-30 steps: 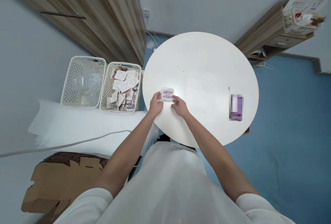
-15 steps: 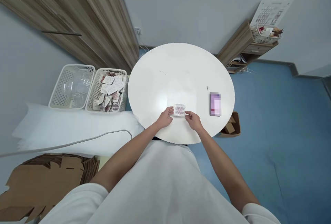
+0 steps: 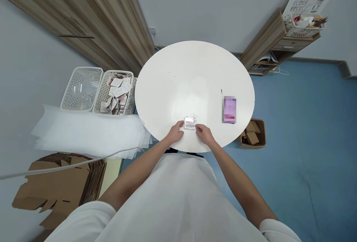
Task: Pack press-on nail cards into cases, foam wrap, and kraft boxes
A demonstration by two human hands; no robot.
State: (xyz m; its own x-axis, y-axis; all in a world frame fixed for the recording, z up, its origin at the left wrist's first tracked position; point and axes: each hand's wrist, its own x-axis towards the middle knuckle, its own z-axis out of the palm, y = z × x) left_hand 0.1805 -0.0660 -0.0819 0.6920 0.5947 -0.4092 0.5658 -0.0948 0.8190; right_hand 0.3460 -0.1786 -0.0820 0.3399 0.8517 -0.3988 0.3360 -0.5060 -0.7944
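A small clear plastic case (image 3: 190, 123) lies on the white oval table (image 3: 192, 70) close to its near edge. Glare crosses its top, so the contents are hard to make out. My left hand (image 3: 175, 133) is at the case's left side, thumb and fingers apart and curved toward it. On the other side, my right hand (image 3: 205, 134) has its fingertips drawn together on the right edge of the case. A pixelated purple rectangle (image 3: 229, 110) lies farther right on the table.
Left of the table are a white basket of small carded packs (image 3: 119, 89) and a basket of clear plastic pieces (image 3: 83, 89). White sheets (image 3: 89, 130), a grey cable and flattened cardboard (image 3: 58, 182) lie nearer. A cardboard box (image 3: 253, 134) stands at right, below a wooden shelf unit (image 3: 267, 44).
The round pinkish contents of the case showed earlier; now glare covers its top. The case and both hands sit slightly lower and left in view, and the whole view has shifted.
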